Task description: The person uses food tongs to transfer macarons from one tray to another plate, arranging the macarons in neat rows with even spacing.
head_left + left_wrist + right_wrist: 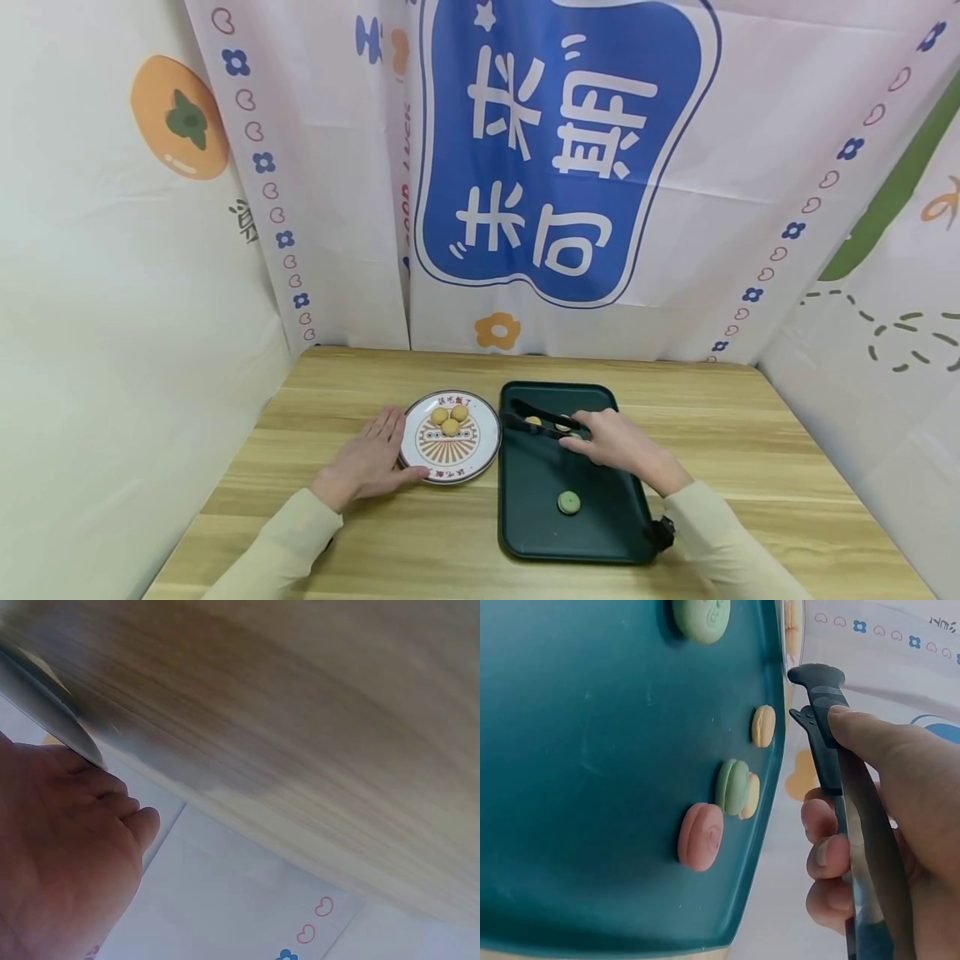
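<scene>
My right hand (611, 446) grips a pair of black tongs (551, 414) above the upper part of the dark green tray (536, 529). In the right wrist view the tongs' tips stand slightly apart with nothing between them. Below them on the tray lie a yellow macaron (763, 726), a green macaron (733, 786) against another yellow one (751, 796), and a pink macaron (701, 836). Nearer the front lies another green macaron (569, 502). My left hand (367, 458) rests with extended fingers at the left rim of a white plate (486, 454), which bears three yellow macarons (450, 427).
Plate and tray stand side by side on a wood-grain table (390, 542). A printed white cloth (337, 275) hangs behind the table's back edge, with more cloth at both sides. A small black object (662, 533) sits at the tray's front right corner.
</scene>
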Demonstrator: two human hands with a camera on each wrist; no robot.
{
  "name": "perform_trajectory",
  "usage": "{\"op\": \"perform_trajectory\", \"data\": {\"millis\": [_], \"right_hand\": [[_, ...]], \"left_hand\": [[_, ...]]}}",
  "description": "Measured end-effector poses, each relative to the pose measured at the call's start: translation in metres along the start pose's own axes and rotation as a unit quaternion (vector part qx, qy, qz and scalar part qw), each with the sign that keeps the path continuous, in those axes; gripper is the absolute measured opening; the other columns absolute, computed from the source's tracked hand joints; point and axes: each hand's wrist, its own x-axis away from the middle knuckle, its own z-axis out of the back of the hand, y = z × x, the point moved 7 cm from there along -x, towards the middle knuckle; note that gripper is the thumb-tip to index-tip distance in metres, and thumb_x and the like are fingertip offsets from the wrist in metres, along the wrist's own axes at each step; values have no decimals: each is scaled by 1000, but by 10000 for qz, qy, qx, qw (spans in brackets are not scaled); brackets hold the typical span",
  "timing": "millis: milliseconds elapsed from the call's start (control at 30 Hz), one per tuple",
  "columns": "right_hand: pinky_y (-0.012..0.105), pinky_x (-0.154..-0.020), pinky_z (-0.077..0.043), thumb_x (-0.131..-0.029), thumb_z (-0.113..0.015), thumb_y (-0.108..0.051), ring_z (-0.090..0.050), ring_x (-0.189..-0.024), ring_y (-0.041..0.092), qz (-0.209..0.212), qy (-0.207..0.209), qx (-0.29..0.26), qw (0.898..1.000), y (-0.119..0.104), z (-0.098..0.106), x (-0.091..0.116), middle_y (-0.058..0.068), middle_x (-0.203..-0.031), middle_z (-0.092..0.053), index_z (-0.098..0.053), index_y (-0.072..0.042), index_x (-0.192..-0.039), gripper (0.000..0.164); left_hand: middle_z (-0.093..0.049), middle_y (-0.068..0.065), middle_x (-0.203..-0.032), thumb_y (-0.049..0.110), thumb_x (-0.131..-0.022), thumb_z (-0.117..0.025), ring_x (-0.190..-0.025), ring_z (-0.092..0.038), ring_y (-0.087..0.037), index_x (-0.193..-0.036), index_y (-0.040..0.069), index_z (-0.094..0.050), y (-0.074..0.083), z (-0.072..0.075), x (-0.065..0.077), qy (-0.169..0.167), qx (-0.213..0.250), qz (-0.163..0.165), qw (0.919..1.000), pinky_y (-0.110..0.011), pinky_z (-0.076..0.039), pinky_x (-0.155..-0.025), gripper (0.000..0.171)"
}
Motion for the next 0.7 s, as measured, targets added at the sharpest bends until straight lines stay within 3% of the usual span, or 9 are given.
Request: {"op": "perform_trajectory", "data": {"millis": [100,300,700], "right_hand": [[23,-51,-48,-94,-62,-47,-57,-50,7,-87,-85,-168,9998,3,0,2,-5,-58,-60,-61,-4,-125,53],[24,-60,-48,-93,-63,-48,-57,-52,6,-183,-13,21,9998,10,1,4,-4,-55,-61,-60,-3,-128,57],[22,-49,-37,-94,-63,-45,-53,-50,6,-244,24,-29,9997,22,0,8,-4,-58,-63,-63,-8,-116,44]], "left_hand": [[-21,-28,-160,79,-87,-40,-150,-19,-40,-151,-10,-24,0,0,0,-23,37,19,10000,-49,-22,-124,110],[-21,-28,-160,78,-87,-41,-150,-19,-40,-151,-10,-24,-1,0,0,-22,105,22,9999,-49,-22,-124,110],[-20,-28,-160,78,-87,-41,-150,-19,-40,-151,-10,-24,0,1,0,-59,145,39,9999,-50,-22,-124,110]]}}
